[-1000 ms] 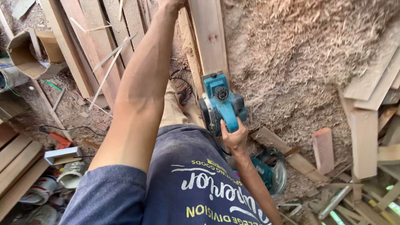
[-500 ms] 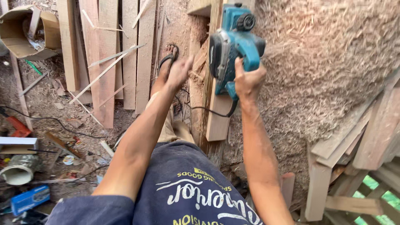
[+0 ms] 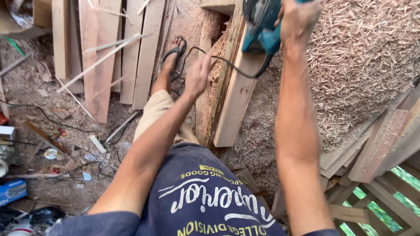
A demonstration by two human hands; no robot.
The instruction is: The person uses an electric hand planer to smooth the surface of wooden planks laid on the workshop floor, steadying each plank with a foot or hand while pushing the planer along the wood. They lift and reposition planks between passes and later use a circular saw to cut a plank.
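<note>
Teal plastic and dark metal make up the electric hand planer (image 3: 261,24) that I see at the top of the head view, partly cut off by the frame edge. It sits on the long pale wooden plank (image 3: 234,105) that runs away from me beside the heap of wood shavings (image 3: 363,61). My right hand (image 3: 299,19) is wrapped closed around the planer's handle from above. My left hand (image 3: 199,74) hovers just left of the plank with fingers loosely curled, close to the black power cord (image 3: 227,63); I cannot tell whether it pinches the cord.

I judge the planer dense and rigid, heavy enough to want a full grip on the top handle. The hard casing may be slick with dust. The plank looks stiff, rough-edged and splintery, best steadied at its long side. The cord is limp and could snag.
</note>
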